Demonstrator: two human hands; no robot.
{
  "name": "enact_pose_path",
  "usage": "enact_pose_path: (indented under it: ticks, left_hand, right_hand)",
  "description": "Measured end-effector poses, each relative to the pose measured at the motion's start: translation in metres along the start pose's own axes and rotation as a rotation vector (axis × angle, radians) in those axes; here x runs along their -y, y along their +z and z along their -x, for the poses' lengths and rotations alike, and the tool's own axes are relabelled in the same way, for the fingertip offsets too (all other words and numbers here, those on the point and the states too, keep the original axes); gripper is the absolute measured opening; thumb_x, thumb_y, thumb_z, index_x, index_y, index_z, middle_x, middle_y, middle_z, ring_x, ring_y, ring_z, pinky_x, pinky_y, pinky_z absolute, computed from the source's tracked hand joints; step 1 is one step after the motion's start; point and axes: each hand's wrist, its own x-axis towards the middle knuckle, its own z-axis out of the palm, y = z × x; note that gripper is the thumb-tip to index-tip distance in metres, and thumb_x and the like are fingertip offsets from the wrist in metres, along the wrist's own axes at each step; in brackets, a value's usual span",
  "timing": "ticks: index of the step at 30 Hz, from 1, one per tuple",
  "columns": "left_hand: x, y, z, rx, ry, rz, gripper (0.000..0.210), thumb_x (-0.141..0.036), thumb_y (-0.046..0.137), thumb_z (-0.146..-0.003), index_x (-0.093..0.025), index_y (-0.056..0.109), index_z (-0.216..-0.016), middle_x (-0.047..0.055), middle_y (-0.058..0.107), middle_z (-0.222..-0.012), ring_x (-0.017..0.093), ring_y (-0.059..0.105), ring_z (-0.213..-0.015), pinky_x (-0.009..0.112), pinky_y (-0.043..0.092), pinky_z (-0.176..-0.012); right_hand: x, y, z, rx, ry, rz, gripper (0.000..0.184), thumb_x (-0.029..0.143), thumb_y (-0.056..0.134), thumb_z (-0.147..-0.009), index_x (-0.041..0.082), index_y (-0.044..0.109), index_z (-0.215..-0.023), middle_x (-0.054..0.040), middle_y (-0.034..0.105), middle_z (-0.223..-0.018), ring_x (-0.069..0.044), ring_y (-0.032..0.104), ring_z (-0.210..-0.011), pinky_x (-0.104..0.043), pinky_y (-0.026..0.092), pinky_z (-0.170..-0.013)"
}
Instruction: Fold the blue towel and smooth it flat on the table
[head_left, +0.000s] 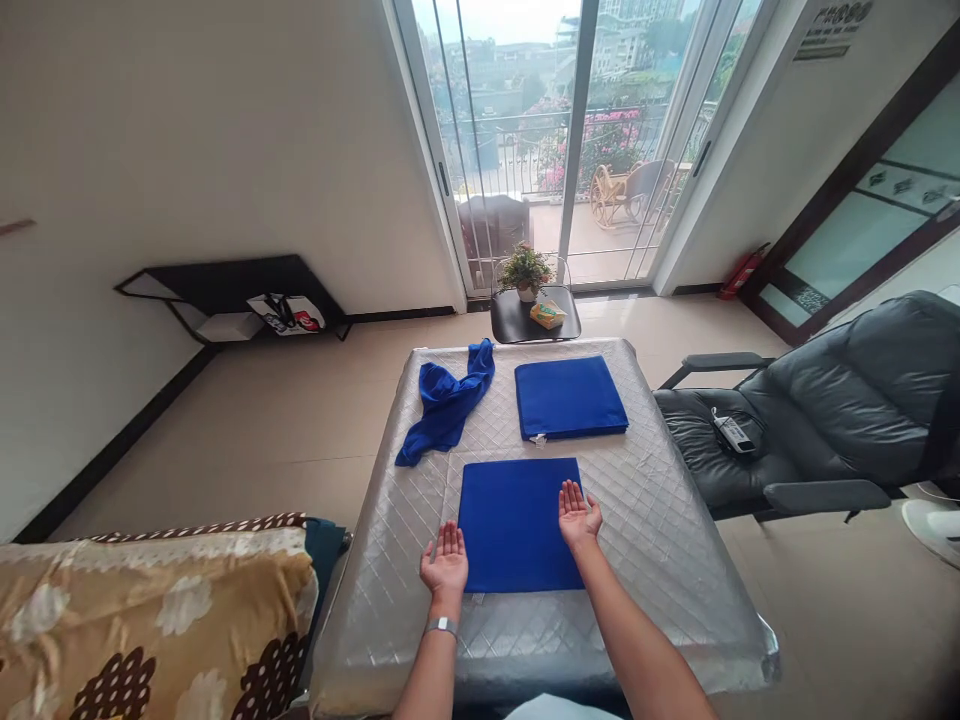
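A flat blue folded cloth (517, 525) lies squared up on the silver quilted table cover (660, 540) in front of me. My left hand (445, 560) is palm up at its left edge, fingers stretched out and holding nothing. Over the cloth's right edge, my right hand (579, 513) also faces palm up with its fingers extended and nothing in it. Whether either hand touches the cloth, I cannot tell. Farther back on the right sits a thicker blue folded stack (571, 396) with a small white tag. A crumpled blue cloth (448, 400) lies at the back left.
Beyond the table stands a black chair (504, 318) with a potted plant (525, 270) and a yellow packet (548, 315). A dark leather armchair (847, 410) is at the right, holding a power strip (733, 432). A patterned cover (172, 620) drapes furniture at left.
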Motion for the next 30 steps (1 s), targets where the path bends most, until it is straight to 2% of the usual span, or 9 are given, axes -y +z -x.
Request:
enact_pose_path:
  ticks: [3, 9, 11, 13, 15, 17, 21, 25, 30]
  left_hand:
    - [0.040, 0.022, 0.005, 0.065, -0.088, -0.035, 0.041, -0.017, 0.047, -0.083, -0.016, 0.065, -0.119, 0.013, 0.072, -0.116, 0.022, 0.068, -0.110, 0.036, 0.058, -0.090]
    - [0.151, 0.068, 0.002, 0.153, -0.301, -0.118, 0.033, -0.022, 0.055, -0.083, -0.012, 0.069, -0.110, 0.019, 0.069, -0.121, 0.026, 0.066, -0.116, 0.038, 0.056, -0.094]
    - [0.173, 0.072, -0.002, 0.147, -0.320, -0.133, 0.033, -0.023, 0.055, -0.083, -0.012, 0.070, -0.109, 0.019, 0.068, -0.122, 0.026, 0.065, -0.116, 0.038, 0.056, -0.093]
    - [0.178, 0.070, -0.007, 0.136, -0.311, -0.137, 0.034, -0.024, 0.052, -0.083, -0.012, 0.070, -0.110, 0.019, 0.068, -0.122, 0.026, 0.065, -0.117, 0.038, 0.056, -0.093]
    - [0.170, 0.065, -0.014, 0.130, -0.279, -0.128, 0.037, -0.024, 0.050, -0.083, -0.013, 0.069, -0.113, 0.018, 0.068, -0.123, 0.026, 0.064, -0.118, 0.039, 0.056, -0.092]
    - [0.152, 0.058, -0.021, 0.126, -0.223, -0.104, 0.040, -0.024, 0.049, -0.084, -0.015, 0.067, -0.118, 0.017, 0.067, -0.125, 0.026, 0.063, -0.119, 0.040, 0.056, -0.092]
    - [0.100, 0.044, -0.033, 0.079, -0.049, -0.026, 0.042, -0.022, 0.047, -0.085, -0.016, 0.063, -0.123, 0.014, 0.067, -0.128, 0.022, 0.063, -0.120, 0.036, 0.056, -0.093]
    - [0.052, 0.028, -0.035, 0.002, 0.098, 0.009, 0.042, -0.024, 0.045, -0.085, -0.016, 0.062, -0.123, 0.012, 0.066, -0.130, 0.018, 0.063, -0.120, 0.031, 0.056, -0.092]
    - [0.020, 0.006, -0.032, 0.007, 0.081, -0.067, 0.040, -0.023, 0.045, -0.084, -0.014, 0.064, -0.119, 0.014, 0.066, -0.127, 0.020, 0.063, -0.120, 0.033, 0.057, -0.091]
  right_hand:
    - [-0.001, -0.001, -0.013, -0.050, -0.007, 0.004, 0.034, 0.027, 0.041, -0.084, 0.017, 0.067, -0.104, -0.0068, 0.076, -0.104, -0.014, 0.071, -0.102, -0.031, 0.057, -0.090]
    - [-0.002, -0.015, -0.023, -0.099, -0.019, 0.009, 0.034, 0.026, 0.042, -0.084, 0.016, 0.067, -0.103, -0.0075, 0.077, -0.099, -0.015, 0.073, -0.097, -0.030, 0.057, -0.087]
    - [-0.003, -0.016, -0.024, -0.098, -0.022, 0.007, 0.033, 0.027, 0.041, -0.085, 0.016, 0.067, -0.102, -0.0071, 0.077, -0.097, -0.015, 0.073, -0.096, -0.030, 0.058, -0.086]
    - [-0.004, -0.016, -0.025, -0.092, -0.024, 0.009, 0.033, 0.028, 0.041, -0.086, 0.017, 0.068, -0.101, -0.0068, 0.078, -0.096, -0.015, 0.073, -0.097, -0.030, 0.058, -0.086]
    - [-0.005, -0.017, -0.026, -0.080, -0.025, 0.020, 0.033, 0.028, 0.041, -0.087, 0.017, 0.068, -0.101, -0.0067, 0.078, -0.097, -0.015, 0.072, -0.099, -0.030, 0.057, -0.088]
    - [-0.005, -0.019, -0.027, -0.063, -0.024, 0.038, 0.032, 0.029, 0.042, -0.087, 0.018, 0.068, -0.102, -0.0067, 0.077, -0.100, -0.015, 0.071, -0.102, -0.031, 0.057, -0.090]
    - [-0.003, -0.023, -0.026, -0.031, -0.010, 0.086, 0.033, 0.031, 0.043, -0.086, 0.018, 0.068, -0.104, -0.0079, 0.076, -0.108, -0.016, 0.069, -0.108, -0.033, 0.056, -0.093]
    - [0.000, -0.023, -0.026, -0.026, 0.007, 0.106, 0.033, 0.031, 0.043, -0.086, 0.018, 0.068, -0.104, -0.0085, 0.076, -0.106, -0.017, 0.070, -0.107, -0.033, 0.056, -0.092]
    - [-0.004, -0.017, -0.024, -0.039, -0.046, 0.056, 0.034, 0.031, 0.041, -0.087, 0.017, 0.066, -0.105, -0.0078, 0.076, -0.103, -0.016, 0.071, -0.101, -0.032, 0.057, -0.089]
